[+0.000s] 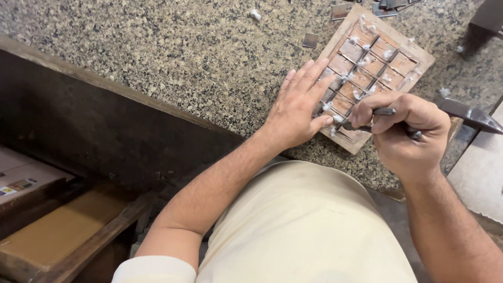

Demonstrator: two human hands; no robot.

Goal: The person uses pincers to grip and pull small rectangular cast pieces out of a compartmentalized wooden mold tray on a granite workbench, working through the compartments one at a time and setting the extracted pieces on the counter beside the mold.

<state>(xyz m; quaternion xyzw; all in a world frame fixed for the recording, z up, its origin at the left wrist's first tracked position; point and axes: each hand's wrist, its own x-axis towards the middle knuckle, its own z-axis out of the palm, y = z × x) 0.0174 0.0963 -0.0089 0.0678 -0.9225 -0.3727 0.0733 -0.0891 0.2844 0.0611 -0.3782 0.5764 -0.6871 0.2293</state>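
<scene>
At near edge of wooden grid tray (419,55), right hand (403,133) fingers curled tight around dark metal tool (385,111). Left hand (298,107) flat, fingers spread on tray's left edge. Speckled stone counter (183,57) open to left; hammer (469,115) right.

A pale flat box (23,173) lies at the far left, below the granite counter (157,52), bearing a small multicoloured label (18,186).
</scene>
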